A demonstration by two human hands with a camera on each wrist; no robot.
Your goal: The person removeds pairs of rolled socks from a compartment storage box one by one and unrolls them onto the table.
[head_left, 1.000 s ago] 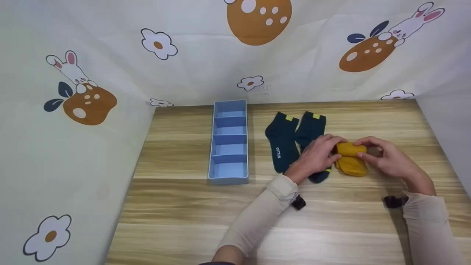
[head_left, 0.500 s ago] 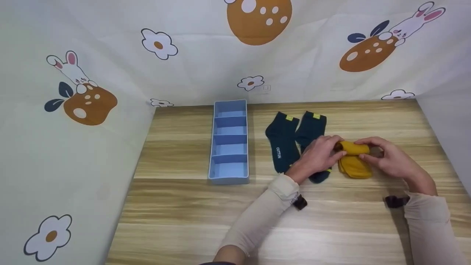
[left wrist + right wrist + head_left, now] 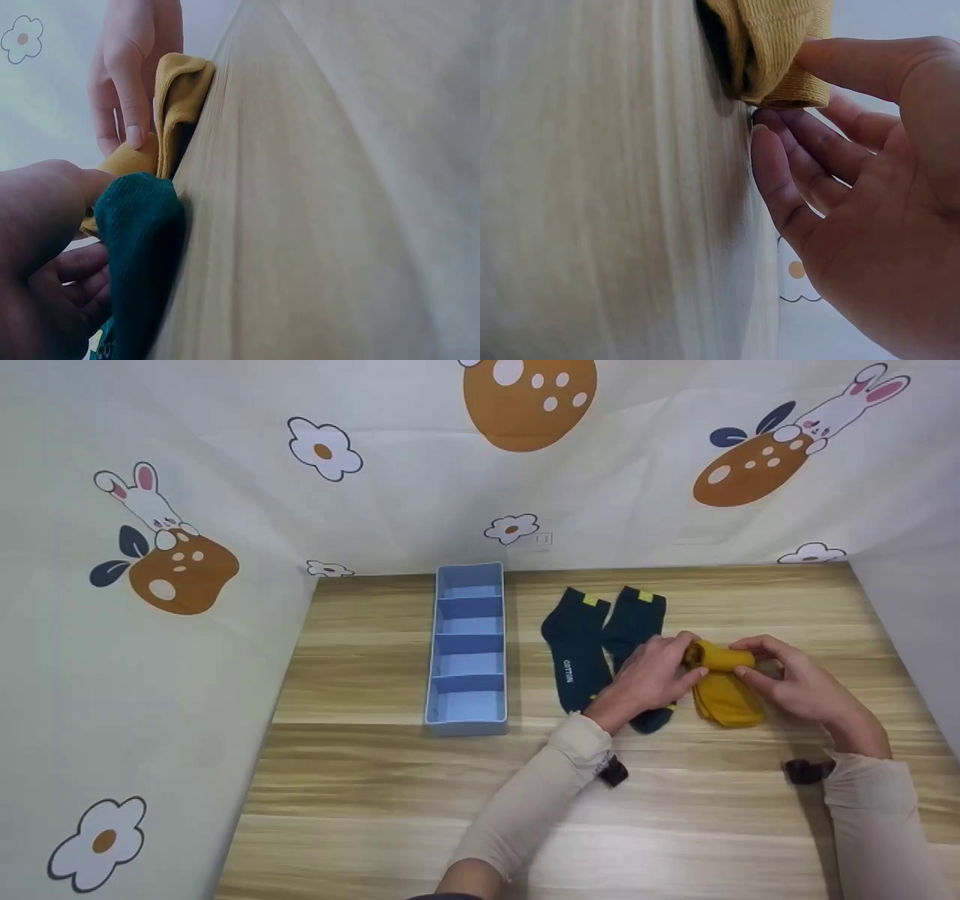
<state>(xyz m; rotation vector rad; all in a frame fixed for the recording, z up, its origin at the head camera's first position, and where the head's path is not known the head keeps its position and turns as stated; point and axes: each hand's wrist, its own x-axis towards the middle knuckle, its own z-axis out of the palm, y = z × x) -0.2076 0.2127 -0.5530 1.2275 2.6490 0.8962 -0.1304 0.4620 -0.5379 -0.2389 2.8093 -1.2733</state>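
A pair of mustard-yellow socks (image 3: 729,701), partly rolled from the far end, lies at the right of the table. My left hand (image 3: 654,671) pinches the left end of the roll, thumb on the near side and fingers behind. At the roll's right end my right hand (image 3: 799,686) grips it the same way, as the right wrist view shows with its thumb against the yellow knit (image 3: 776,52). Two dark green socks lie flat to the left; one green sock (image 3: 634,622) is partly covered by my left hand, and the other sock (image 3: 577,649) shows white lettering.
A blue organizer box (image 3: 466,727) with several compartments stands left of the green socks. Behind the wooden table (image 3: 360,795) hangs a pale wall cloth (image 3: 420,495) printed with rabbits and flowers. Dark wrist cameras sit at both cuffs.
The yellow roll has shifted slightly right and turned, its left end now showing the spiral. The flat part of the socks slid toward the lower right. Both hands keep hold.
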